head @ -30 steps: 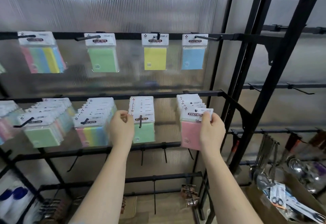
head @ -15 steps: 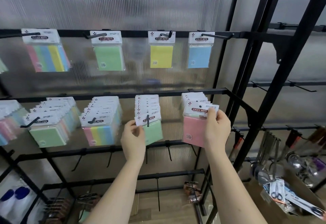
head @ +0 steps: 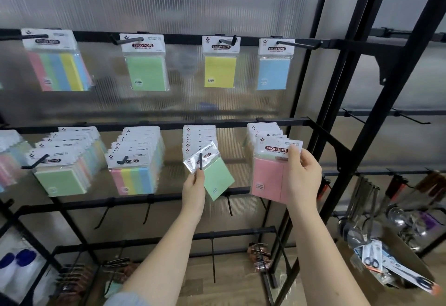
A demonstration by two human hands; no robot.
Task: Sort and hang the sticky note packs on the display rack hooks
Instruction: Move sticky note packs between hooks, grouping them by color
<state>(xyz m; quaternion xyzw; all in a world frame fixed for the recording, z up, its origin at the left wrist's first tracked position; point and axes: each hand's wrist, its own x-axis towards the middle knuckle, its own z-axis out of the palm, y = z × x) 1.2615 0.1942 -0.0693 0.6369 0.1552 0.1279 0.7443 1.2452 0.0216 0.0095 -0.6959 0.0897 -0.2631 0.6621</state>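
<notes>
Now the left hand is pinching the tilted green pack; the right hand is gripping the pink pack; level each before sliding along its hook.

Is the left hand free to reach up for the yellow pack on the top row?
Probably not right away. The left hand is pinching a tilted green pack at its hook. The yellow pack hangs just above with nothing blocking it, so once that hand lets go, it looks reachable.

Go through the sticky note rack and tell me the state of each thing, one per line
Green sticky note pack: tilted, at hook tip, left hand pinching it.
Pink sticky note pack: front of its stack, gripped by right hand.
Yellow sticky note pack: hanging straight, top row.
</notes>
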